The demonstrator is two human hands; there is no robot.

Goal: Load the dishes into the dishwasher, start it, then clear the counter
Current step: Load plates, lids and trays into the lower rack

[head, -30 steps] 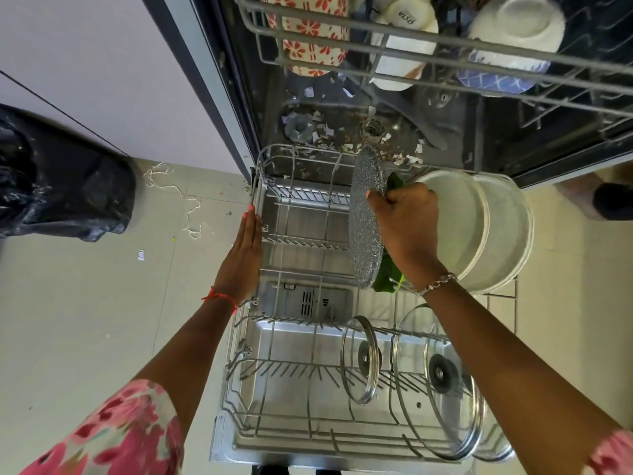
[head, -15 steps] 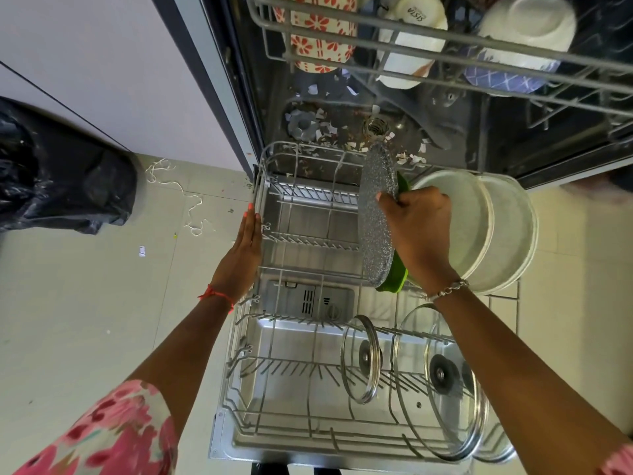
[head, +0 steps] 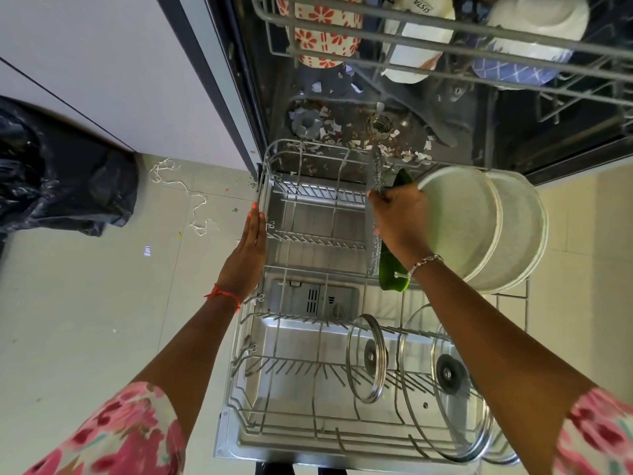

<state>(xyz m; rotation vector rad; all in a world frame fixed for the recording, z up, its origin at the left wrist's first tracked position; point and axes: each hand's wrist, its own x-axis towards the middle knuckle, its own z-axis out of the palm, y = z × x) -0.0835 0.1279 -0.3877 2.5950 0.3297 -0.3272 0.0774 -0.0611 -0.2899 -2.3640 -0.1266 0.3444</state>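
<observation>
1. Right hand [head: 399, 221]: fingers curled over the rim of a green pan [head: 390, 269] and clenched on it, knuckles up.
2. The pan stands on edge over the back half of the lower rack [head: 262, 197], its speckled grey underside facing left. One part of the rim sticks out past the fingers toward the machine. The green body shows below the palm, near the wrist.
3. I cannot tell whether the pan's lower edge sits in the tines.
4. Two pale round dishes [head: 459, 221] stand on edge just right of the pan, and the gripping hand overlaps the nearer one.
5. Left hand [head: 248, 248]: fingers straight and together, laid flat against the outside of the rack's left wall and grasping nothing.
6. Front of the rack: two glass lids [head: 368, 358] stand upright between the tines, the right one larger.
7. Upper rack [head: 445, 29]: a floral mug [head: 325, 32], a white mug [head: 416, 39] and a white bowl [head: 534, 25], all upturned.
8. Pale scraps [head: 342, 132] litter the tub floor behind the rack.
9. On the tiles to the left are a black bag [head: 61, 173] and a loose string [head: 181, 193].
</observation>
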